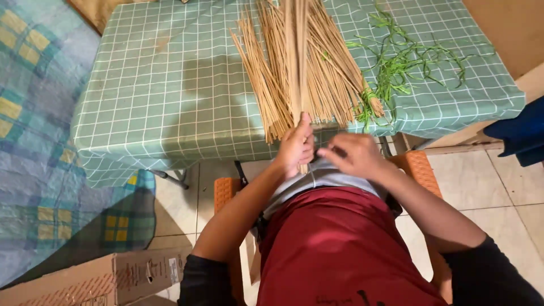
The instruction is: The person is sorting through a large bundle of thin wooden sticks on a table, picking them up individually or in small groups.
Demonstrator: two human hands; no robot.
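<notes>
L hand [294, 148] closed round bundle of thin tan sticks [300, 62] at green checked tablecloth [170, 96] edge — R hand [351, 154] beside, fingers curled, grip unclear.

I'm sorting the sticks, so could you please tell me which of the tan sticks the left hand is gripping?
The left hand grips the few central sticks, upright in the middle; their ends poke below its grip. The other tan sticks lie fanned loose on the table.

Both forearms reaching forward, left hand [296, 148] fisted closed, right hand [350, 154] beside it, fingers curled
</notes>
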